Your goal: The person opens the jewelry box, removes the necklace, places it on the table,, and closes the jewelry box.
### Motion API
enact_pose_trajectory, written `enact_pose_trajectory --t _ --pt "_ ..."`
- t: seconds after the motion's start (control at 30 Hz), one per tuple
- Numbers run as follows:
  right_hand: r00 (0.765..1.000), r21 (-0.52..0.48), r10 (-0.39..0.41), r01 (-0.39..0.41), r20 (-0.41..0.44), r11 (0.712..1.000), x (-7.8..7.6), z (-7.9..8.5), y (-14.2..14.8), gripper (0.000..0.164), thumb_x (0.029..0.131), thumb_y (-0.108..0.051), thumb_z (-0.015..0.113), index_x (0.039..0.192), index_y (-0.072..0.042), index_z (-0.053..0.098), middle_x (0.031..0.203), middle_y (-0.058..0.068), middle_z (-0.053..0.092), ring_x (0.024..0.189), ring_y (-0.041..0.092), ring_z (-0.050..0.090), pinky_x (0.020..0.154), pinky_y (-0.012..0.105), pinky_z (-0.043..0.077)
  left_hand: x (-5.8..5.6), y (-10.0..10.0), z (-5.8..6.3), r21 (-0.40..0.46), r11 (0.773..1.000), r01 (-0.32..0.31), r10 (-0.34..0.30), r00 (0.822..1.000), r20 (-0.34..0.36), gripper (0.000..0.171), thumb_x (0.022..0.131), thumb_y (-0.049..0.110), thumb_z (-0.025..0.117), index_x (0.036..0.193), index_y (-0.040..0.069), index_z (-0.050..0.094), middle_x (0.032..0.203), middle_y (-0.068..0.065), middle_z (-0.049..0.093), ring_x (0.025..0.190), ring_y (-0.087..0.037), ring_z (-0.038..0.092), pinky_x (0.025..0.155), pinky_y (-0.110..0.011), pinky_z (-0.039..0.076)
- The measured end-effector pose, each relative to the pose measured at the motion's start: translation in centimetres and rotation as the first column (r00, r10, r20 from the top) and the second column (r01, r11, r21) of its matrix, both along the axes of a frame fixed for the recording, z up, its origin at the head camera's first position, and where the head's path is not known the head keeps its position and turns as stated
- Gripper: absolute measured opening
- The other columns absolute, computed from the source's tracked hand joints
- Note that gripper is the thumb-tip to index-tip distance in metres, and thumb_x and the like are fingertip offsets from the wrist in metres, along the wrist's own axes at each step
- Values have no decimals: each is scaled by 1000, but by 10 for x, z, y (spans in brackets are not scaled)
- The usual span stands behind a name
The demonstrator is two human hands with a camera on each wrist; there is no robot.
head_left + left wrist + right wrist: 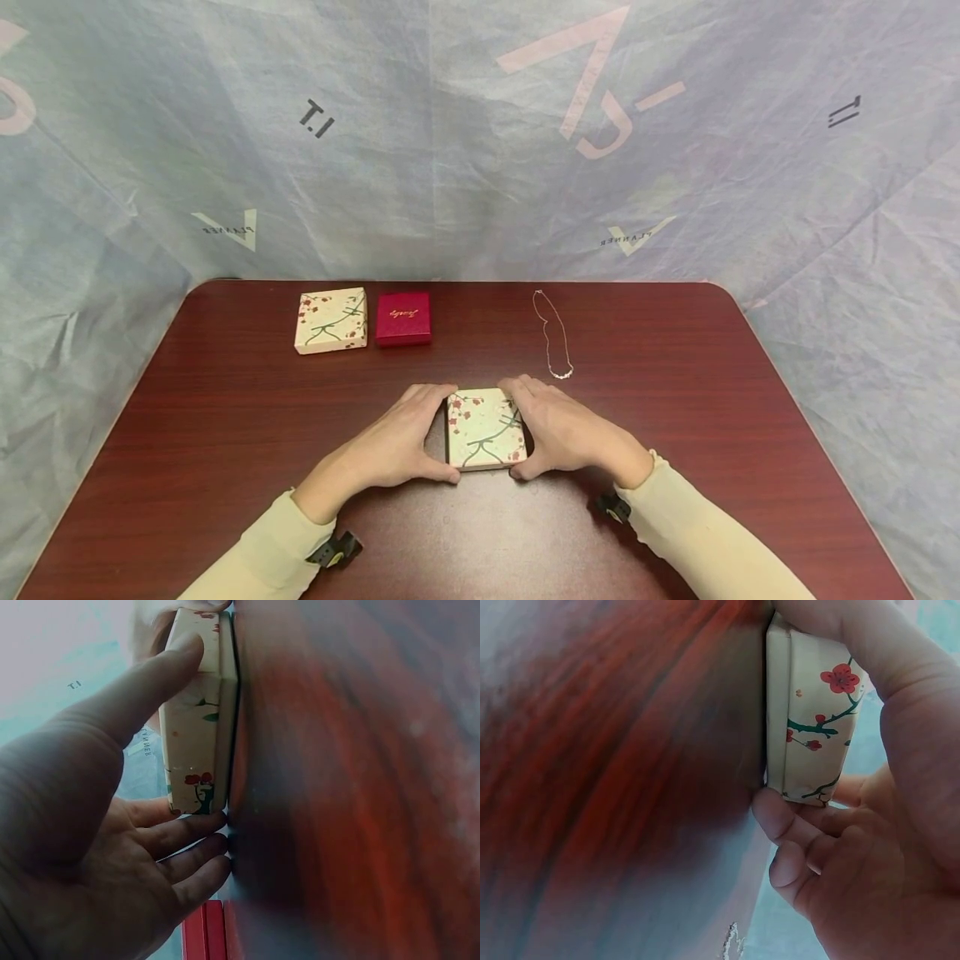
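Note:
A cream floral gift box (486,429) with red blossoms and green branches lies flat at mid-table between both hands. The left hand (397,437) holds its left corners, thumb at the near side and fingers at the far side. In the left wrist view the left thumb (161,675) presses against the box wall. The right hand (562,425) grips the right end the same way, its fingers (780,817) along the far side. A seam between lid and base shows low on the box wall (817,720).
At the back left stands another cream floral box (332,321), with a small red box (403,318) bearing gold lettering beside it. A thin necklace (562,373) lies stretched out at the back right. A fabric backdrop (450,167) hangs behind the dark wooden table (202,433).

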State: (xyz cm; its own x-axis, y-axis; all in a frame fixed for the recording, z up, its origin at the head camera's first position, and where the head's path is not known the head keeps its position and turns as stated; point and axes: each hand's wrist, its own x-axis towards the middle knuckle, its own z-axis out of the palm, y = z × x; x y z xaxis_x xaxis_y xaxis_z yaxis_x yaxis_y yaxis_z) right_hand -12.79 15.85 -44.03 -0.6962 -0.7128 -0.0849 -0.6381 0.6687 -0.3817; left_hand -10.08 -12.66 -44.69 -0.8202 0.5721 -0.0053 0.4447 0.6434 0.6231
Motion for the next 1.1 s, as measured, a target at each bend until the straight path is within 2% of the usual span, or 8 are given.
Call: enact_pose_trajectory --t 0.43,0.6,0.8,1.1 --pt "1000 -14 -10 10 -4 1000 -3 2 6 116 61 -47 97 153 -5 41 136 3 56 124 17 54 112 41 44 1 1 5 -10 1000 -20 21 999 32 124 67 50 100 163 4 34 158 -10 45 147 -26 39 121 -46 36" --pt "1000 -13 -7 6 -21 1000 -7 5 10 115 61 -47 97 152 -5 41 137 3 56 126 19 54 113 41 43 0 -1 8 -12 999 -32 32 999 -6 122 70 54 97 164 6 35 160 -9 43 149 -26 37 121 -46 35" --pt "999 5 -41 41 -31 999 -14 14 17 117 62 -47 97 154 -1 40 143 8 55 131 23 52 114 45 41 -1 -3 10 -22 998 -64 63 997 -50 116 77 60 91 165 9 35 168 -12 33 154 -27 31 122 -51 34" --pt "995 -4 -84 84 -51 996 -36 29 22 118 63 -48 97 154 0 40 144 11 55 131 25 51 112 48 41 -1 -11 17 -43 994 -101 94 984 -149 113 80 62 87 165 9 35 171 -13 29 156 -36 27 122 -58 31"
